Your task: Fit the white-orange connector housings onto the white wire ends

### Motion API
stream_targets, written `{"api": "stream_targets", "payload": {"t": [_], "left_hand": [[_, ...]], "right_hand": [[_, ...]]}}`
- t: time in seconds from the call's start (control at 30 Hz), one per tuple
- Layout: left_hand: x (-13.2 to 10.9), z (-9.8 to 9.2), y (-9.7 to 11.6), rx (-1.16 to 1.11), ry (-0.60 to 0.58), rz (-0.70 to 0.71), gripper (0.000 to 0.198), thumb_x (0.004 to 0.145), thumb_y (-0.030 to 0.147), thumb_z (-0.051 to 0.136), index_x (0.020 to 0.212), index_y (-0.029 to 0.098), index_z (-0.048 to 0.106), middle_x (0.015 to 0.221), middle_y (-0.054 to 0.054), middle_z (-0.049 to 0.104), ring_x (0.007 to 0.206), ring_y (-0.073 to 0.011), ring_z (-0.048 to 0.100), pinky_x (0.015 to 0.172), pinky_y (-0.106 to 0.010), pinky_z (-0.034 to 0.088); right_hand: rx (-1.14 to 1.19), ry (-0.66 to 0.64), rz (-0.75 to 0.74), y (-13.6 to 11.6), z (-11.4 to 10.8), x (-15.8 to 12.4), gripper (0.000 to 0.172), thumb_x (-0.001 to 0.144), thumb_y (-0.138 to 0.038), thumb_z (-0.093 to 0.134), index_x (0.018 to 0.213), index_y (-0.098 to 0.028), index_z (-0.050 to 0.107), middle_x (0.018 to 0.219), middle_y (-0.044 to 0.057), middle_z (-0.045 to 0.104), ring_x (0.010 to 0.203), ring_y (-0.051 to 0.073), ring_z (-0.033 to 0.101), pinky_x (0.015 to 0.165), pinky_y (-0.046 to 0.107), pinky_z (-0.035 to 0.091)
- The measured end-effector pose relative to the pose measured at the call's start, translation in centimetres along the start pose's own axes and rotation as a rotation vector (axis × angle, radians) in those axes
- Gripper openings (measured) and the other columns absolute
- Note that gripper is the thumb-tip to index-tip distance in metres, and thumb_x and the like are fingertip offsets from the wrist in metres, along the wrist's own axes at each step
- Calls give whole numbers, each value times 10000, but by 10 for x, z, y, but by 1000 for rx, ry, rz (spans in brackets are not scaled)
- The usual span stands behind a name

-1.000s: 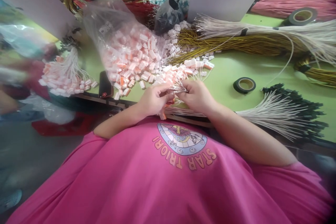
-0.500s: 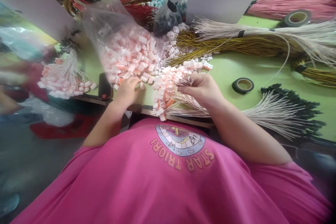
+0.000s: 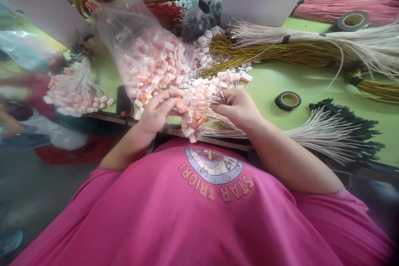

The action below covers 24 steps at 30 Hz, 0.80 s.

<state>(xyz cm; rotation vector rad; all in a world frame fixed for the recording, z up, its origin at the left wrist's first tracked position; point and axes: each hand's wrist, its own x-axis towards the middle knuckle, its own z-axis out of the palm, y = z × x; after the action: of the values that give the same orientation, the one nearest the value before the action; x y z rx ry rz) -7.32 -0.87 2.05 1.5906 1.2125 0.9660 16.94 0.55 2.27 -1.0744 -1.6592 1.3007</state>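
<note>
My left hand (image 3: 159, 110) pinches a small orange-and-white connector (image 3: 180, 104) at the left side of a heap of connectors (image 3: 193, 108) joined to white wires. On the heap's right side, my right hand (image 3: 238, 106) has its fingers closed on thin white wires (image 3: 220, 99) with bare-looking tips. More white wires (image 3: 222, 133) run beneath that hand along the table's front edge. Behind my left hand, a clear plastic bag (image 3: 124, 37) lies with loose pink-white connectors (image 3: 168, 60) spilling from its mouth.
The green table (image 3: 264, 87) bears a black tape roll (image 3: 288, 100), another tape roll (image 3: 353, 20), yellow wires (image 3: 268, 55) and black connectors (image 3: 358, 131) on white wires. A wired connector bundle (image 3: 71, 91) and a dark phone-like object (image 3: 124, 102) lie left. A person's arm (image 3: 9, 122) shows far left.
My left hand has moved right from the loose connectors to the heap, with a connector now between its fingers. My right hand has shifted slightly and still grips the wires.
</note>
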Motion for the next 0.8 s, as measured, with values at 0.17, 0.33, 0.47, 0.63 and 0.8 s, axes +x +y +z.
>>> {"api": "stream_targets", "payload": {"t": [0.17,0.33,0.47,0.63,0.8], "left_hand": [[2,31,9,-175,-112,-166,238,833,405,611,968,210,618,760,-1,616,581,-98,606,534,-221,534],[5,40,15,-228,-162,-210,349,829,446,632,1059,185,606,811,-28,669,666,-132,679,568,-230,557],[3,42,26,-183,-145,-261,361,790,321,710,1091,161,592,875,-49,698,713,-139,698,597,-213,564],[2,45,31,-124,-96,-260,267,809,239,684,1051,152,610,841,-42,703,697,-133,696,639,-228,580],[1,47,35,-65,-56,-247,241,785,161,675,1022,163,632,853,-36,704,725,-138,696,665,-248,586]], "right_hand": [[-46,9,-57,3,4,-2,113,678,-208,594,589,-164,540,573,-29,498,587,99,463,554,255,352],[-100,79,-58,2,8,-5,99,666,-193,572,584,-169,521,554,-33,472,566,95,440,532,250,336],[-212,126,-41,-1,9,-7,137,671,-194,544,556,-177,471,534,-37,410,548,87,385,512,254,288],[-399,165,-91,-2,10,-7,212,659,-184,533,522,-195,373,497,-49,323,531,80,315,512,264,256],[-460,203,-117,-2,11,-9,250,669,-197,530,520,-206,330,484,-51,304,515,80,294,505,265,256]]}}
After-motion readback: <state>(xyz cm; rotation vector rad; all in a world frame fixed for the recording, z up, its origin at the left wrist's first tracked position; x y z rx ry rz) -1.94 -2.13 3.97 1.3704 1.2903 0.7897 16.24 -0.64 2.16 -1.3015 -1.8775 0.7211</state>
